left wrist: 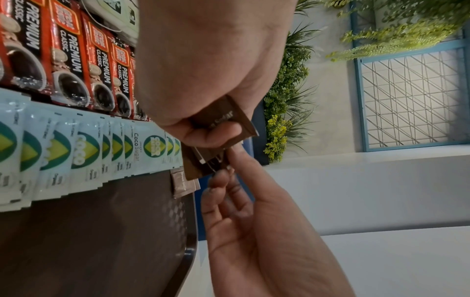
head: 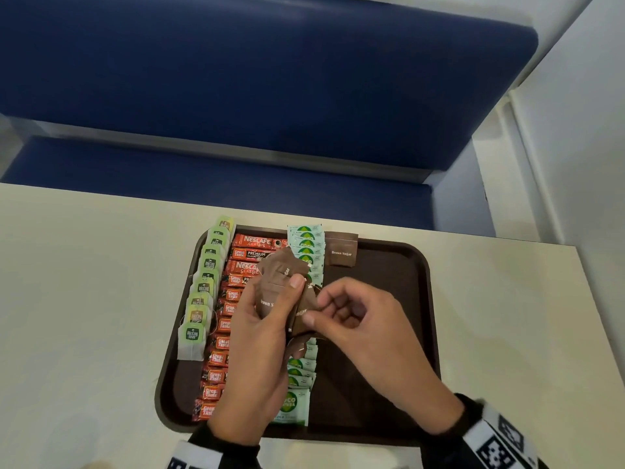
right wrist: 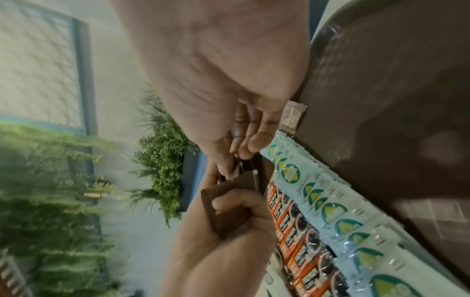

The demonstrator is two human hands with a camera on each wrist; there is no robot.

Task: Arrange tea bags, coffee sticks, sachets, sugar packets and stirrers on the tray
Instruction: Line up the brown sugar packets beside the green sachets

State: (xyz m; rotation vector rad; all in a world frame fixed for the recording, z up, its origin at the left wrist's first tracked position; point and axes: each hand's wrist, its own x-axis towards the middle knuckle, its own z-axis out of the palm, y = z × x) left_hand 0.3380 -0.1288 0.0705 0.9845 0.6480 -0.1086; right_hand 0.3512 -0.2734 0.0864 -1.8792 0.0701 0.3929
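My left hand (head: 258, 336) grips a fanned bundle of brown sugar packets (head: 280, 282), thumb clamped across the top, held above the middle of the brown tray (head: 419, 299). My right hand (head: 365, 323) pinches one packet of that bundle between thumb and fingertips. On the tray lie rows of tea bags (head: 203, 289), coffee sticks (head: 233, 309) and coco sugar sachets (head: 306, 245); one brown sugar packet (head: 341, 252) rests at the far rim, just beside the sachets
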